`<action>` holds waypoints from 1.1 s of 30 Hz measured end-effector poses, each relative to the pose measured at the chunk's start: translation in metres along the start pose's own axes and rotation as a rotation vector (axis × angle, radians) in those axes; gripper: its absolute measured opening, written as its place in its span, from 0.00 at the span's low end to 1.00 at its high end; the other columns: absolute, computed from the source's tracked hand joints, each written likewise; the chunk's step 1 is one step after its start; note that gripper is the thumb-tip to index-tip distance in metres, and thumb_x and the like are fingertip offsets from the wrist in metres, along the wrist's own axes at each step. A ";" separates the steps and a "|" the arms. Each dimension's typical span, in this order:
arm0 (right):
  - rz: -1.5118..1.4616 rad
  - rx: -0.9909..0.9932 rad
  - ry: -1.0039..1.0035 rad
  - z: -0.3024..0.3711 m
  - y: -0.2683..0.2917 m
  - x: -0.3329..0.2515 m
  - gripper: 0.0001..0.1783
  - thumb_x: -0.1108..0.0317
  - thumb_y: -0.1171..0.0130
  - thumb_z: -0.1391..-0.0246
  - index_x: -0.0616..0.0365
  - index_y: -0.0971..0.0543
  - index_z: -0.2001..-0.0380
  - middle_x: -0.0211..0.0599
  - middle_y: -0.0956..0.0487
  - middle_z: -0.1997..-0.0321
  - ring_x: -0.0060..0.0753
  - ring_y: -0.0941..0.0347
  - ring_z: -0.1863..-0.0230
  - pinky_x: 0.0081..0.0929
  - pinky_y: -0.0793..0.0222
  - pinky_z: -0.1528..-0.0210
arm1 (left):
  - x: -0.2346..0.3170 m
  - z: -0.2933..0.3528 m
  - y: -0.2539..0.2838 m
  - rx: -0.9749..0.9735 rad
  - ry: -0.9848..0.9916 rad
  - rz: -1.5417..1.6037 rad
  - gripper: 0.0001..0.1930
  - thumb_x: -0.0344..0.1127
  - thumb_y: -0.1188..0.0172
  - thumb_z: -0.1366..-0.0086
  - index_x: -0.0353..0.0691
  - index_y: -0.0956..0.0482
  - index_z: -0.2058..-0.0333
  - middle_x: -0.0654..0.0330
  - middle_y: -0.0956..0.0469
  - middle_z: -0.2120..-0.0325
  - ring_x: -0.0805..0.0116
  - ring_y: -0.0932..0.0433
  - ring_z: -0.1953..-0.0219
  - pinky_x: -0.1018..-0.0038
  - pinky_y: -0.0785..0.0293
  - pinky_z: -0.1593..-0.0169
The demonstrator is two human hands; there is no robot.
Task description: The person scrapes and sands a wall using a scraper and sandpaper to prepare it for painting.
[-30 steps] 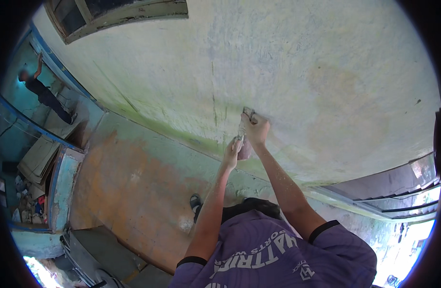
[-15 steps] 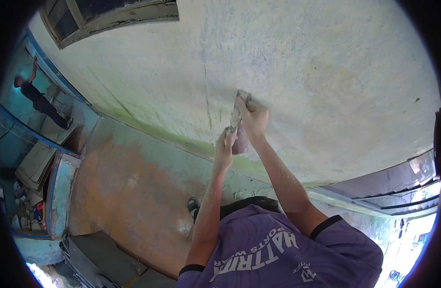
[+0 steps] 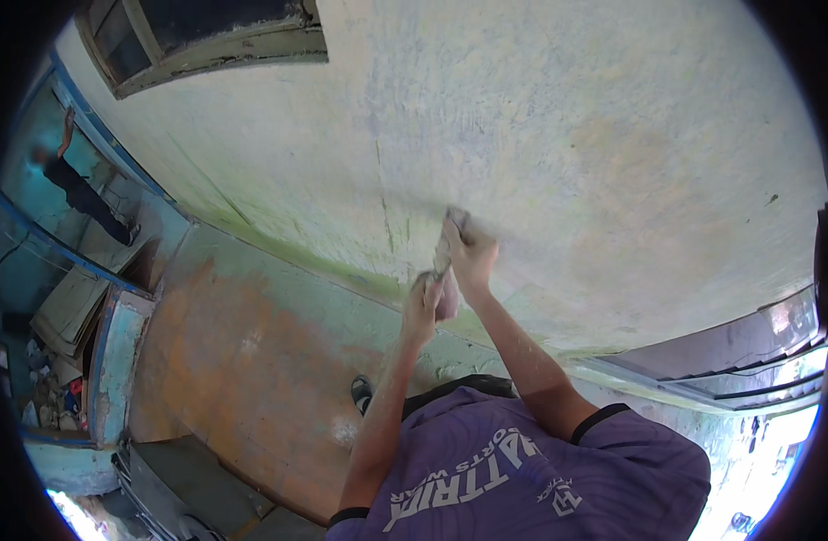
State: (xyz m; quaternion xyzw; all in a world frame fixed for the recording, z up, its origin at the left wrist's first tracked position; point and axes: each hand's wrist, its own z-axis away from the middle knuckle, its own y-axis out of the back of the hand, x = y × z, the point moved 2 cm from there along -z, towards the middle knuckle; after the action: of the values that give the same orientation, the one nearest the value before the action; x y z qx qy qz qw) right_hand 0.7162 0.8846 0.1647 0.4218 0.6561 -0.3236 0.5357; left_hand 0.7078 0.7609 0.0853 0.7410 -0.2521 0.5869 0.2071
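Both of my hands grip one long, dust-coated bar against the pale, weathered wall in front of me. A reddish-brown sheet that looks like sandpaper hangs from its lower part. My right hand is closed round the upper end, knuckles turned to the right. Lower and to the left, my left hand is closed on the other end. The fingers partly cover the bar, and its face against the wall is hidden. Pale dust specks my forearms.
A wood-framed window is at upper left. Another person stands beyond a blue frame at far left, one arm raised. Boards and a heap of clutter lie below. A dark grey piece of furniture stands behind me on the stained floor.
My hands and the bar have moved down the wall together, the grip unchanged. The view has shifted slightly.
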 end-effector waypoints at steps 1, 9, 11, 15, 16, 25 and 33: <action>-0.003 0.002 0.002 0.000 0.007 0.001 0.28 0.64 0.32 0.47 0.62 0.37 0.91 0.21 0.43 0.89 0.13 0.51 0.82 0.28 0.57 0.83 | 0.003 0.009 -0.008 0.028 0.020 -0.008 0.22 0.48 0.56 0.27 0.31 0.27 0.55 0.55 0.26 0.69 0.66 0.27 0.67 0.69 0.31 0.61; -0.018 -0.053 0.064 -0.024 0.017 -0.060 0.25 0.67 0.34 0.45 0.61 0.33 0.89 0.18 0.36 0.86 0.11 0.44 0.82 0.22 0.50 0.83 | 0.065 -0.023 -0.018 -0.013 0.021 0.024 0.19 0.43 0.56 0.26 0.30 0.27 0.54 0.54 0.26 0.66 0.65 0.28 0.64 0.72 0.32 0.56; -0.003 -0.024 0.020 0.000 0.029 -0.030 0.24 0.67 0.34 0.44 0.61 0.33 0.88 0.19 0.34 0.86 0.11 0.43 0.82 0.21 0.49 0.83 | 0.028 0.007 -0.026 -0.041 0.072 0.042 0.19 0.44 0.56 0.26 0.31 0.28 0.53 0.55 0.25 0.66 0.65 0.29 0.63 0.72 0.32 0.56; 0.028 -0.007 -0.106 0.012 0.047 0.012 0.22 0.66 0.35 0.44 0.63 0.30 0.86 0.23 0.30 0.85 0.12 0.39 0.82 0.19 0.44 0.82 | 0.000 0.029 -0.049 -0.012 0.163 0.117 0.19 0.44 0.57 0.25 0.31 0.29 0.52 0.53 0.25 0.63 0.63 0.28 0.62 0.70 0.32 0.54; 0.029 0.017 -0.110 0.009 0.051 0.013 0.21 0.66 0.35 0.43 0.63 0.30 0.85 0.24 0.29 0.85 0.12 0.38 0.82 0.18 0.42 0.81 | 0.004 0.028 -0.054 -0.010 0.121 0.115 0.19 0.44 0.58 0.25 0.31 0.29 0.52 0.52 0.25 0.63 0.62 0.27 0.61 0.69 0.32 0.54; -0.036 0.047 -0.084 0.005 0.054 -0.009 0.22 0.64 0.34 0.42 0.62 0.29 0.86 0.21 0.32 0.86 0.11 0.43 0.82 0.20 0.48 0.82 | 0.002 0.019 -0.064 -0.068 0.085 0.031 0.20 0.43 0.58 0.25 0.30 0.30 0.49 0.49 0.25 0.62 0.57 0.26 0.62 0.67 0.31 0.54; -0.189 0.125 0.010 -0.021 0.071 -0.077 0.18 0.66 0.36 0.43 0.65 0.24 0.82 0.26 0.25 0.83 0.14 0.33 0.81 0.19 0.39 0.81 | 0.092 -0.019 -0.067 -0.169 0.013 -0.014 0.19 0.41 0.56 0.27 0.31 0.31 0.47 0.43 0.24 0.60 0.47 0.23 0.60 0.63 0.29 0.54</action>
State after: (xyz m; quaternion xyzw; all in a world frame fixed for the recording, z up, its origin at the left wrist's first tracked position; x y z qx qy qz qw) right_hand 0.7762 0.9177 0.2462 0.3924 0.6739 -0.4110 0.4722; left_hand 0.7511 0.8131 0.1781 0.7187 -0.2942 0.5670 0.2748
